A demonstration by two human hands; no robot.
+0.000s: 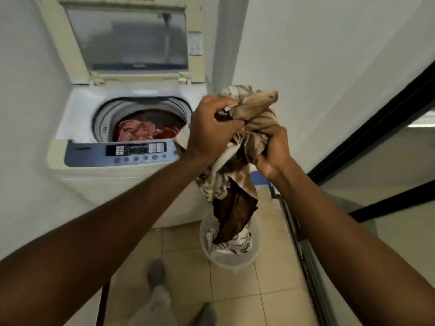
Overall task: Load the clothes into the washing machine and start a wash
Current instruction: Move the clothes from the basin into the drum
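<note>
Bottom of frame: 2 bare forearms enter from the lower left and lower right corners and meet right of centre. Between them, at bottom centre, 2 feet in grey footwear (156, 272) stand on the beige tiled floor (270, 290).

Lower centre-right: a translucent plastic basin (207, 241) sits on the tiles. A brown-and-cream patterned cloth bundle (235, 180) trails down into it, the lower end resting inside the basin.

Centre-right: both hands grip the upper part of the bundle. The left hand (211, 130) is closed tight, fingers curled over a bunched fold, knuckles toward the upper left. The right hand (274, 151) is also closed in a fist, clamping the cloth from the right and slightly lower. The 2 hands sit close together with gathered fabric between them; a tan fold rises above the left hand. The cloth shows pale cream with brown print, plus a dark brown section hanging lower down. It is held in the air to the right of the washing machine (98, 180).

Left of centre: the top-loading machine stands against the white wall. Its blue control panel (122, 154) faces the camera, with a dark display and 1 row of round buttons. Behind it, the round drum opening already holds red patterned clothes (141, 131).

Upper left: the lid (127, 38) is raised upright, window panel facing forward.

Right side: a dark-framed sliding door (376, 137) runs diagonally.
</note>
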